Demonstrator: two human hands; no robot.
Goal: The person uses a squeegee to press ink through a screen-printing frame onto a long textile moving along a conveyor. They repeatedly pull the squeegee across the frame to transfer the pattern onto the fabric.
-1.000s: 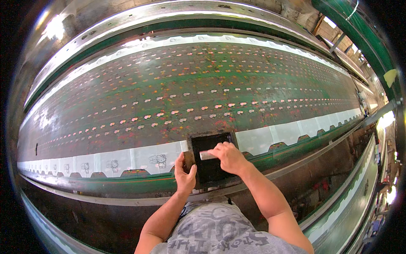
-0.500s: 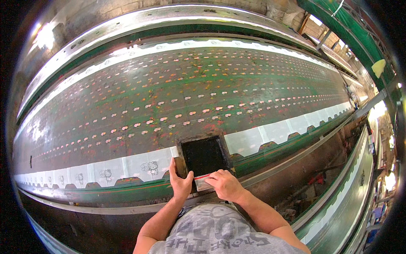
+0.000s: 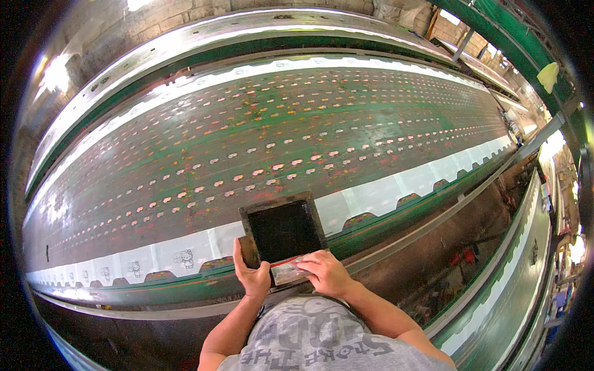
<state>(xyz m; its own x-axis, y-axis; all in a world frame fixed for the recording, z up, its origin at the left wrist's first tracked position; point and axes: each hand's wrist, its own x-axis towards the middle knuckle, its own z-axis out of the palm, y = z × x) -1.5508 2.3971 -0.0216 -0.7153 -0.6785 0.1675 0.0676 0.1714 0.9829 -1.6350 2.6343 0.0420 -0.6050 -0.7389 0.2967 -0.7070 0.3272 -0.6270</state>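
Observation:
A small screen-printing frame (image 3: 245,250) with a black-inked inside (image 3: 283,232) sits at the table's near edge, over the white strip. My left hand (image 3: 253,278) holds its left side, index finger stretched along the outer edge and thumb at the near corner. My right hand (image 3: 329,274) is closed at the near right corner, its fingers pinching a thin red strip (image 3: 286,262), which looks like a squeegee edge. A pale, shiny panel (image 3: 288,272) shows just below the red strip. Cartoon cat figures (image 3: 184,258) are printed on the white strip to the left.
A long, dark-green printing table (image 3: 179,148) stretches left and right, dotted with rows of small pale and orange marks. White material with a notched edge (image 3: 383,191) lines its near side. Other long tables stand beyond (image 3: 247,34) and at lower right (image 3: 495,309).
The frame has moved right along the table, away from the nearest printed figure, with both hands still on it. My view has shifted right, so the table appears farther left.

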